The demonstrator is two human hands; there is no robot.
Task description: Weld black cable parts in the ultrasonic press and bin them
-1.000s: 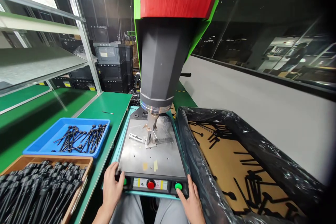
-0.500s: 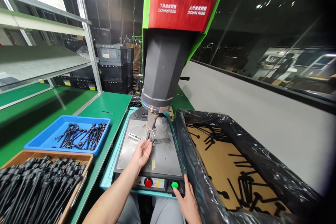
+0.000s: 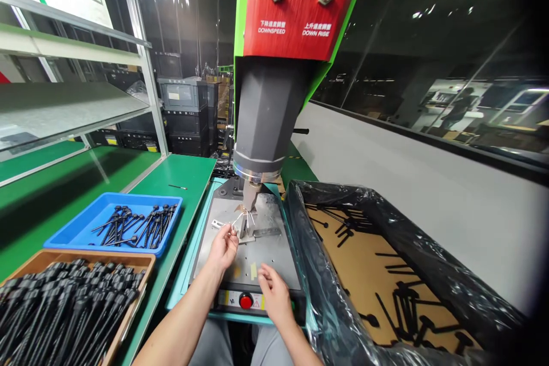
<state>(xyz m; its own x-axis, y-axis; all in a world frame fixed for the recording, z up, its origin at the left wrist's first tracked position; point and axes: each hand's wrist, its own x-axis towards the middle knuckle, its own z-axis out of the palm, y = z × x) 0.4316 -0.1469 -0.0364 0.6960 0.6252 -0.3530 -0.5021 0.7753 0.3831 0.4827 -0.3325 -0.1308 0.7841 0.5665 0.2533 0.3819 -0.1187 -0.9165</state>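
Overhanging one metal plate (image 3: 278, 249): two hands (image 3: 223, 248)

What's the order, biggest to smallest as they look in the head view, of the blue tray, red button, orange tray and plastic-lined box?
1. Plastic-lined box
2. Orange tray, though the frame cuts it off
3. Blue tray
4. Red button

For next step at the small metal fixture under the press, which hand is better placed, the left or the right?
Left, I would judge. The left hand has its fingertips close beside the metal fixture, while the right hand is farther away, near the front edge of the metal plate.
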